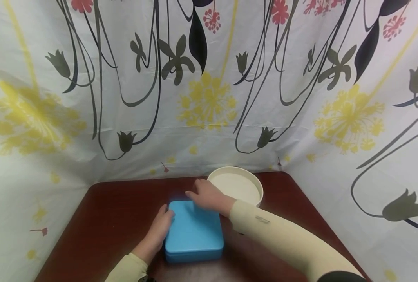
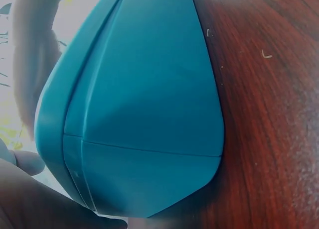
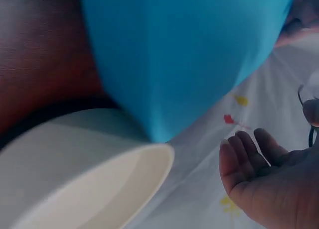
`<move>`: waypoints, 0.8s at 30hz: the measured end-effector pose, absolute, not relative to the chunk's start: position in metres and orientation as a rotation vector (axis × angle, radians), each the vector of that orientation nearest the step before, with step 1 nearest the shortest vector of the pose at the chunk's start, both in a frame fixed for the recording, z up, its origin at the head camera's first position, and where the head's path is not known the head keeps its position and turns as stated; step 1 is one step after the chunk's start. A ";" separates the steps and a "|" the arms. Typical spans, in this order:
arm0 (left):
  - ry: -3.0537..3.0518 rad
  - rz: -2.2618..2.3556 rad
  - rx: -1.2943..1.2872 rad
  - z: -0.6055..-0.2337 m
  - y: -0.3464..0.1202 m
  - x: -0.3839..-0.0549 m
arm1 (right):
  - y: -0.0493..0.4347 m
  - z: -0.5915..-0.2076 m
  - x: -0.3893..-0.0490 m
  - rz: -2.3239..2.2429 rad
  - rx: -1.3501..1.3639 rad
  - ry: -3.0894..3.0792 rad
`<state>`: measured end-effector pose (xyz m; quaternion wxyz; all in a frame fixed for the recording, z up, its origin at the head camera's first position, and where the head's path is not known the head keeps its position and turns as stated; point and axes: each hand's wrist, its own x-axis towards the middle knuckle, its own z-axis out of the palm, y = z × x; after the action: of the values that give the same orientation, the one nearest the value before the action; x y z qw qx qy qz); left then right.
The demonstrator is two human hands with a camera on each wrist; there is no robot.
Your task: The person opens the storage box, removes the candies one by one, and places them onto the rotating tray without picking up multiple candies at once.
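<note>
A blue rectangular box [image 1: 195, 231], its lid on, lies on the dark table with a seam running round its side. At its left side, toward the far corner, my left hand [image 1: 158, 228] grips the edge, the thumb over the top. The left wrist view shows the box's smooth side [image 2: 154, 89] and a dark part of that hand [image 2: 45, 204] against its lower end. Over the far edge of the box hovers my right hand [image 1: 209, 194]. In the right wrist view, its fingers [image 3: 244, 152] are loosely bent and apart from the box, holding nothing.
A round cream tray [image 1: 259, 183] with a raised rim stands behind the box to the right, close to its far corner. The reddish-brown table [image 1: 117, 219] ends at a white floral curtain [image 1: 209, 149] at the back and both sides.
</note>
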<state>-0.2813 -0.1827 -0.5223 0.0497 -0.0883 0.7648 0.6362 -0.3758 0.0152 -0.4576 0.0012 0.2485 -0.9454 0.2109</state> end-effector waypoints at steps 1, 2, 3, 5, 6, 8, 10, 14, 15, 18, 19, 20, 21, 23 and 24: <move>2.334 1.938 -0.266 -0.522 -0.183 -0.281 | 0.023 -0.458 -0.373 0.699 0.760 -2.965; 2.341 1.938 -0.263 -0.521 -0.183 -0.280 | 0.031 -0.458 -0.371 0.737 0.742 -2.956; 2.349 1.937 -0.261 -0.520 -0.183 -0.280 | 0.039 -0.459 -0.367 0.770 0.718 -2.949; 2.362 1.932 -0.260 -0.519 -0.184 -0.279 | 0.053 -0.460 -0.361 0.825 0.679 -2.937; 2.363 1.932 -0.257 -0.519 -0.184 -0.279 | 0.059 -0.462 -0.357 0.851 0.659 -2.932; 2.359 1.927 -0.254 -0.518 -0.184 -0.279 | 0.071 -0.464 -0.351 0.879 0.612 -2.922; 2.356 1.922 -0.248 -0.517 -0.184 -0.279 | 0.082 -0.467 -0.345 0.895 0.560 -2.915; 2.355 1.920 -0.243 -0.517 -0.182 -0.279 | 0.097 -0.473 -0.334 0.926 0.496 -2.912; 2.355 1.919 -0.244 -0.517 -0.182 -0.279 | 0.100 -0.474 -0.332 0.932 0.484 -2.914; 2.355 1.921 -0.242 -0.517 -0.181 -0.278 | 0.106 -0.478 -0.325 0.978 0.473 -2.907; 2.355 1.921 -0.240 -0.517 -0.181 -0.278 | 0.108 -0.479 -0.323 0.992 0.463 -2.907; 2.357 1.920 -0.239 -0.517 -0.181 -0.278 | 0.110 -0.480 -0.321 1.000 0.453 -2.906; 2.361 1.918 -0.239 -0.517 -0.181 -0.278 | 0.111 -0.482 -0.320 1.009 0.441 -2.905; 2.387 1.916 -0.236 -0.517 -0.181 -0.279 | 0.113 -0.483 -0.317 1.023 0.418 -2.907; 2.417 1.909 -0.242 -0.517 -0.181 -0.279 | 0.113 -0.483 -0.316 1.023 0.403 -2.912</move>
<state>-0.2787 -0.1814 -0.5171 0.0261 -0.0782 0.7822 0.6176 -0.3161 0.1132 -0.4830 0.0145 0.1294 -0.9354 0.3286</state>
